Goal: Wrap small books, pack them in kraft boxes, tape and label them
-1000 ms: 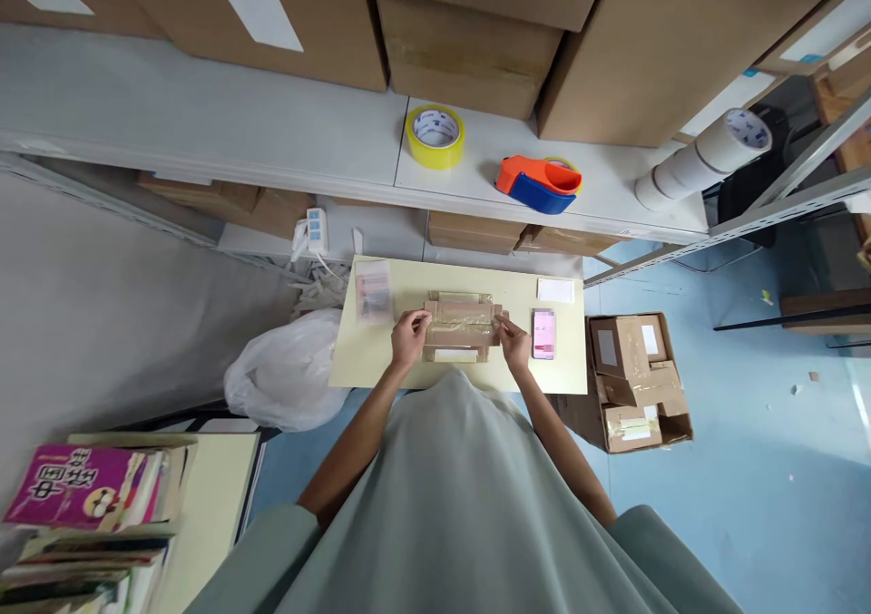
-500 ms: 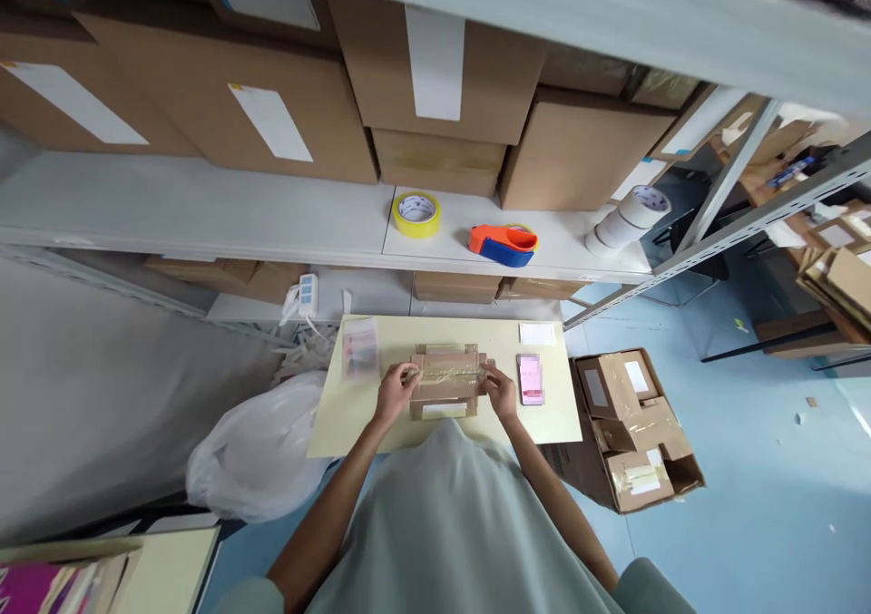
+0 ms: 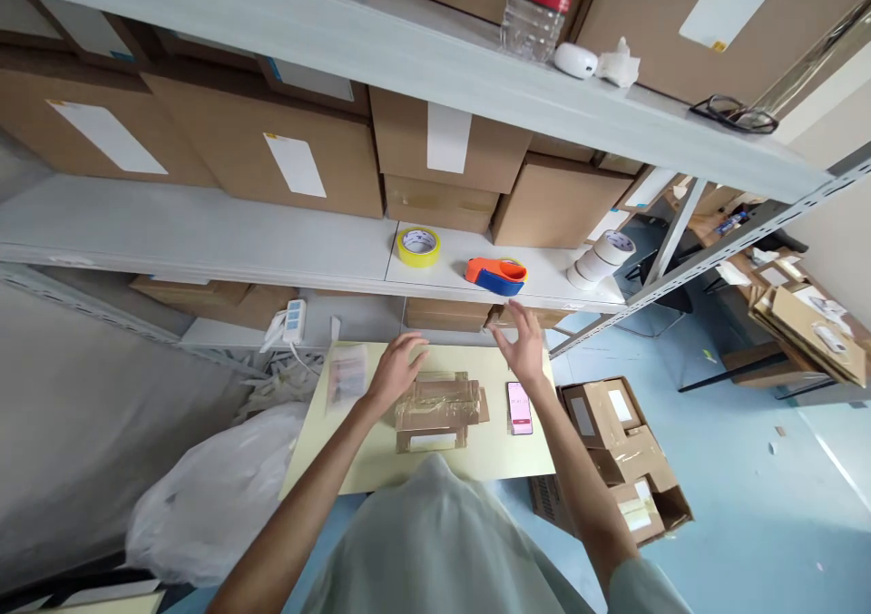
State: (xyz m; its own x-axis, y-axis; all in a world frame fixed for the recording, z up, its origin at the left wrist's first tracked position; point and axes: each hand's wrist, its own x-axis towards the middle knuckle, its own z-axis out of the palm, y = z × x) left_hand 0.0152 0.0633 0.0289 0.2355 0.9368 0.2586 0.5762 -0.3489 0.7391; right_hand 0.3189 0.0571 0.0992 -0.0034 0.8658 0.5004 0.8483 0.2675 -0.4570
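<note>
A small taped cardboard box (image 3: pixel 435 407) with flaps sticking out lies on the pale yellow tabletop (image 3: pixel 367 473). My left hand (image 3: pixel 396 369) hovers at its upper left, fingers apart and holding nothing. Higher up, my right hand (image 3: pixel 523 346) is raised toward the shelf edge, fingers spread and nothing in them. Just above it, on the shelf, sits an orange and blue tape dispenser (image 3: pixel 496 276). A yellow tape roll (image 3: pixel 417 246) lies to the dispenser's left. Beside my right wrist a phone (image 3: pixel 519 408) with a pink screen rests on the table.
Large cartons (image 3: pixel 272 142) line the grey shelf (image 3: pixel 306 247). White tape rolls (image 3: pixel 599 260) stand at its right end. A clear plastic packet (image 3: pixel 347 376) lies on the table's left. An open carton (image 3: pixel 663 455) of smaller boxes stands right; a white plastic bag (image 3: pixel 218 496) is left.
Both hands have let go of the cardboard box. My right hand has moved up toward the shelf, my left slightly up and away. The view has tilted upward, showing the upper shelf.
</note>
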